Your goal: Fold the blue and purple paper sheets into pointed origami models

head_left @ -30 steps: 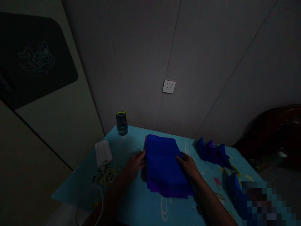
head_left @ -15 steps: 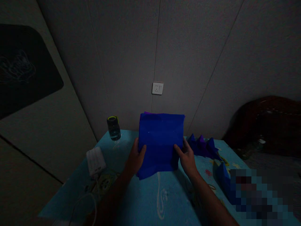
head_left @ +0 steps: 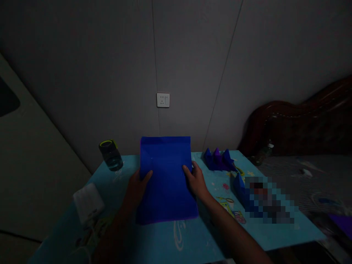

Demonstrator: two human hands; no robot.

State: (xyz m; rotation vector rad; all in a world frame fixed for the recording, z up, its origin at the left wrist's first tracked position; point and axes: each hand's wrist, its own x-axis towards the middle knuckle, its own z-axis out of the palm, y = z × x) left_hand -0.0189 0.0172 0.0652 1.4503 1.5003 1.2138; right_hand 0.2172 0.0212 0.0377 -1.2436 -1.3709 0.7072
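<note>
We pinch blue sheets (head_left: 166, 179), left grip (head_left: 137, 186) at nine o'clock, right grip (head_left: 196, 181) at three, apparently squaring edges, next needing even pressure.

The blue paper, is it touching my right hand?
Touching. The head view shows the right hand at the paper's right edge, its thumb lying over the front face with no gap visible.

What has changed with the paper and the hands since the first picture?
The blue paper was tipped up, its top edge now above the table's far edge, its sheets more even. The left hand now has its thumb on the front; the right hand still holds the right side. The bottle and power bank stayed.
</note>
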